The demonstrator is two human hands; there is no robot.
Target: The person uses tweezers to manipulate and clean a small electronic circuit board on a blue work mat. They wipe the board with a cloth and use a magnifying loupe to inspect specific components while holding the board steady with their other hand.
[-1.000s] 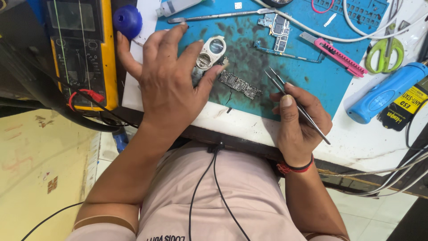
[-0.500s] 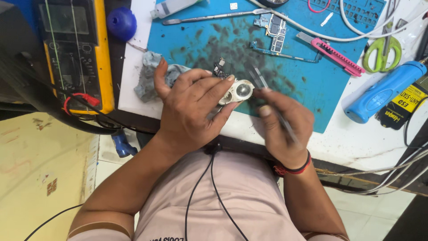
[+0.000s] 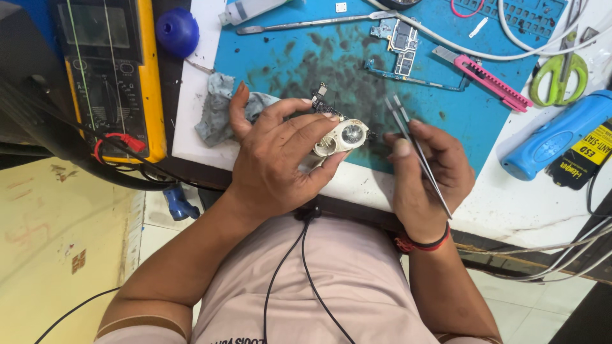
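Head view | left hand (image 3: 280,159) grips white lens piece (image 3: 341,137) | right hand (image 3: 424,175) pinches tweezers (image 3: 414,146) | brace wrists on worktop (image 3: 382,191), approach tips slowly

my left hand (image 3: 280,159) covers most of the small circuit board (image 3: 322,105) i hold, so only its top end shows above my fingers. my fingertips hide the near side of the white two-lens piece (image 3: 341,137). my right hand (image 3: 424,172) swallows the middle of the tweezers (image 3: 414,143); whether their tips (image 3: 390,100) pinch anything is too small to tell. the grey cloth (image 3: 220,111) runs under my thumb. the yellow multimeter (image 3: 111,70) is cut off at the top edge, as are the green scissors (image 3: 561,73) and the white bottle (image 3: 252,7). the black pouch (image 3: 583,159) leaves the right edge.
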